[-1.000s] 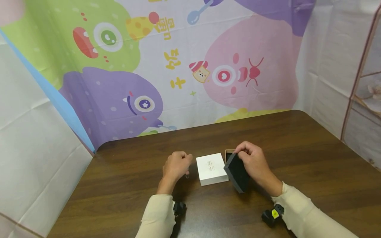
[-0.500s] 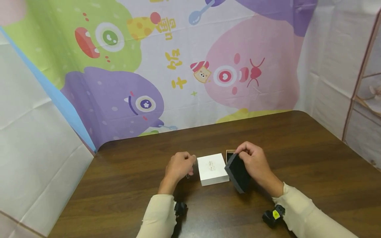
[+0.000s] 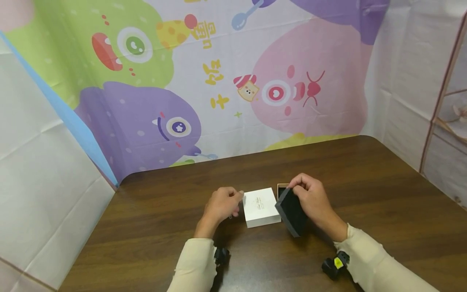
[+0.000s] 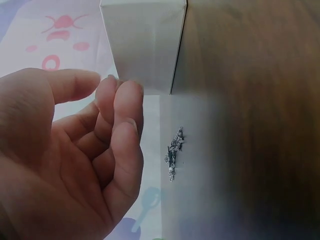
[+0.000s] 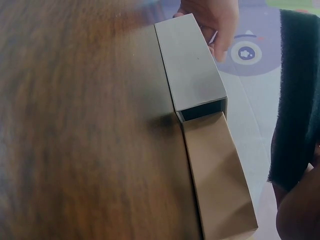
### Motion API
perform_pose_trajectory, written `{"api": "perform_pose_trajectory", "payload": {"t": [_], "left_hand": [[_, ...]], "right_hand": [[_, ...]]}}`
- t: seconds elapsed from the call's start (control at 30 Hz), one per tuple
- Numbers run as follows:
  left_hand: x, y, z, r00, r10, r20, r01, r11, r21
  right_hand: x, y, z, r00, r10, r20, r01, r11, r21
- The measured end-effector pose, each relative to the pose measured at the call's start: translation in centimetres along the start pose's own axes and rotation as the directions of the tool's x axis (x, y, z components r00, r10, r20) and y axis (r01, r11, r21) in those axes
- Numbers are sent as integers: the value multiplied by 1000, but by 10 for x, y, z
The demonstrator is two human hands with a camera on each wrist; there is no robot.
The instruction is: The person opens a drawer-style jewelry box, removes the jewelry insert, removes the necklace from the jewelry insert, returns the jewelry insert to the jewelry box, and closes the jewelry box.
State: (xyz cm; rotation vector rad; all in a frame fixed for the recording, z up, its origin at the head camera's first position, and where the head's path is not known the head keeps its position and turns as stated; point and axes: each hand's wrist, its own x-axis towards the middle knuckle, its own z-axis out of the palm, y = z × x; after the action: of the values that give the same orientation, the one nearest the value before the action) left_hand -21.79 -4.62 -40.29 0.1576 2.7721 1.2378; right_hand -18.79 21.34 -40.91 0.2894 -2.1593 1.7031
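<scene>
A white sleeve-style gift box (image 3: 260,207) with small printed lettering lies on the table, its brown inner tray (image 5: 220,175) pulled partly out to the right. My right hand (image 3: 308,196) pinches a square black foam insert (image 3: 293,213) by its upper edge and holds it tilted beside the tray. At the sleeve's left end is my left hand (image 3: 223,205), fingers loosely bent with nothing between them; whether a fingertip touches the sleeve I cannot tell. A small silver chain (image 4: 173,152) lies on the table near that hand, mostly hidden by it in the head view.
The brown wooden table (image 3: 164,251) reaches back to a printed cartoon cloth (image 3: 226,134). Pale cloth panels hang at both sides. A black wrist camera (image 3: 220,256) sits on the left wrist and another black camera (image 3: 333,265) on the right.
My left hand has moved a little to the right, closer to the white sleeve's left end. The right hand and the foam insert have stayed almost still.
</scene>
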Motion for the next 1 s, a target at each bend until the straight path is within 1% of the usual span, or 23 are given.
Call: {"api": "perform_pose_trajectory", "payload": {"t": [0.2, 0.37, 0.73, 1.0], "left_hand": [[0, 1, 0, 1000, -1, -5, 1, 999, 35], [-1, 1, 0, 1000, -3, -4, 3, 999, 48], [-1, 0, 2, 999, -8, 37, 5, 997, 79], [-1, 1, 2, 999, -1, 42, -4, 994, 106]], "right_hand": [[1, 0, 1, 1000, -3, -5, 3, 1000, 0], [1, 0, 0, 1000, -3, -3, 3, 1000, -4], [0, -1, -1, 1000, 17, -1, -17, 1000, -15], [0, -4, -1, 1000, 1, 0, -1, 1000, 2]]}}
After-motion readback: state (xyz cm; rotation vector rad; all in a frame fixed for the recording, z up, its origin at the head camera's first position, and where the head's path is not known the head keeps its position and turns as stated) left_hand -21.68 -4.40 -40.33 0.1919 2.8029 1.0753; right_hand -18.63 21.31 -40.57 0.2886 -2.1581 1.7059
